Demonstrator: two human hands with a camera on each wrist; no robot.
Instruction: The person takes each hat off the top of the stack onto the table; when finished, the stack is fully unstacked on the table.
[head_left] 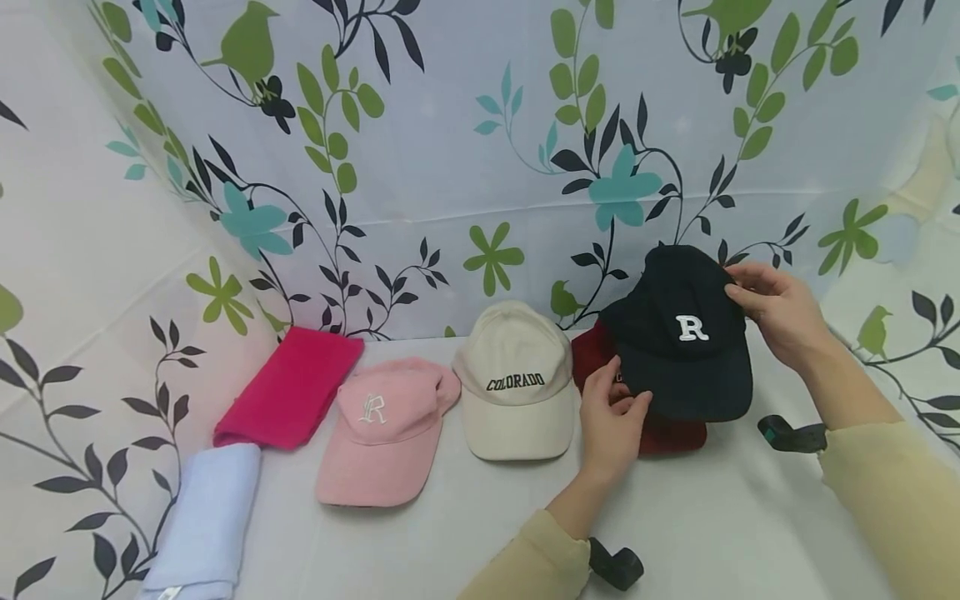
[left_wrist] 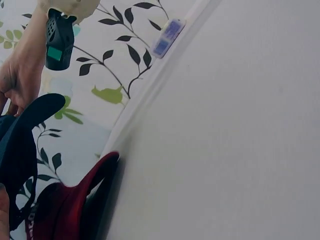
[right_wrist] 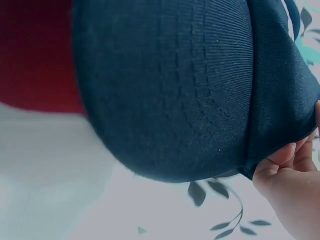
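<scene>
A navy-black baseball cap (head_left: 675, 367) with a white R is held raised and tilted, brim toward me. My right hand (head_left: 780, 312) pinches its right edge; thumb and fingers on that edge show in the right wrist view. At the brim's left side is my left hand (head_left: 615, 421), thumb and forefinger at the brim edge, apparently pinching it. Behind and below sits a dark red cap (head_left: 671, 437), partly covered by the black one. A cream COLORADO cap (head_left: 516, 421) stands left of my left hand, and beside it a pink cap (head_left: 382, 467).
Left of the caps lie a folded magenta cloth (head_left: 292, 387) and a folded light blue cloth (head_left: 206, 517). A patterned curtain (head_left: 450, 167) rises behind the white table (head_left: 420, 550). In the left wrist view, a small blue-and-white object (left_wrist: 168, 38) lies by the table's edge.
</scene>
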